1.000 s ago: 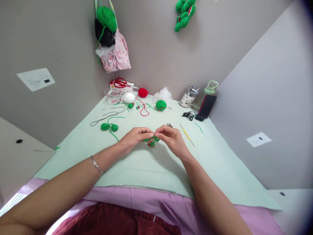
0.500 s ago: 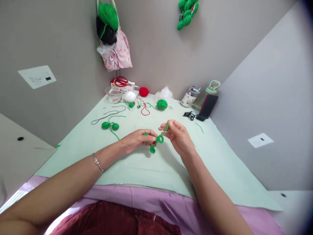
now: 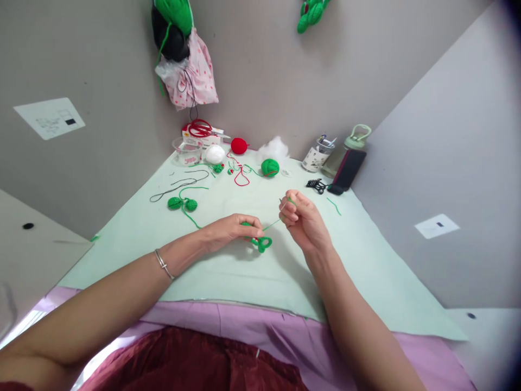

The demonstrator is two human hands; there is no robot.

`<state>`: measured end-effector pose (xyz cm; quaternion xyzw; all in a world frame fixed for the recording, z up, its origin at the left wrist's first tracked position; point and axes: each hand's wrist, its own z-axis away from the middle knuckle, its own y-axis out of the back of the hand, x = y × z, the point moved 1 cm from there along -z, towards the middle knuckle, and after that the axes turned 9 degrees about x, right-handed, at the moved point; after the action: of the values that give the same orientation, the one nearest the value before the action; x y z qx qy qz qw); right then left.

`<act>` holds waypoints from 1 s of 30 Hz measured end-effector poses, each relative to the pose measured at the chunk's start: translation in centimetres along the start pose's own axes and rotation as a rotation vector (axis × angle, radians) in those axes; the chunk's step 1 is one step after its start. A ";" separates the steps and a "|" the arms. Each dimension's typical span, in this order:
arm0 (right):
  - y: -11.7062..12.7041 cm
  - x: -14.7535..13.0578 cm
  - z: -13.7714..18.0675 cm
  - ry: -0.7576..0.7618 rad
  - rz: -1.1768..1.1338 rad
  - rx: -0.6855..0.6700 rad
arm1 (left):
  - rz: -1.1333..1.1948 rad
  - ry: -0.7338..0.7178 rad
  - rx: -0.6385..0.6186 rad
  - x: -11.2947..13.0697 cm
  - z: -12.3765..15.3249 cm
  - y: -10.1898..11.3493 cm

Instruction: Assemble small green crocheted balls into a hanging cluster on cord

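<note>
My left hand (image 3: 234,232) is closed around a small green crocheted piece (image 3: 261,244) with a bit of red on it; a ring-like loop of the piece sticks out past the fingertips. A thin strand of green yarn (image 3: 272,224) runs up from the piece to my right hand (image 3: 304,221), which is raised to the right. Its fingers are pinched on the yarn, and a thin, dark-tipped tool, too small to name, shows beside them. Two joined green crocheted balls (image 3: 175,203) with yarn tails lie left of my left hand.
Behind my hands are a green yarn ball (image 3: 269,168), a red yarn ball (image 3: 239,145), white stuffing (image 3: 273,150), scissors (image 3: 201,128) and a clear tub (image 3: 188,155). A black claw clip (image 3: 316,185), pen cup (image 3: 316,156), phone (image 3: 349,169) and bottle (image 3: 358,140) stand back right.
My right hand has moved up and right, away from the left, drawing the yarn out into a straight strand. The crocheted piece's loop has tipped lower in my left hand.
</note>
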<state>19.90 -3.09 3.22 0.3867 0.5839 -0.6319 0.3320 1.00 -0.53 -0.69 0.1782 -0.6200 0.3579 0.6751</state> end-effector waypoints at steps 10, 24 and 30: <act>0.6 -0.6 0.0 0.151 0.240 0.064 | 0.221 -0.047 0.001 1.2 0.6 1.1; 0.0 0.1 0.3 0.154 0.307 0.036 | 0.148 -0.241 0.206 1.7 0.6 0.8; -0.4 0.6 0.7 0.229 0.422 -0.011 | 0.197 -0.267 0.269 1.6 0.7 1.1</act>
<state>19.20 -3.73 2.91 0.5675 0.5273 -0.4974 0.3905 -0.25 0.15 0.76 0.2510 -0.6651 0.4746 0.5190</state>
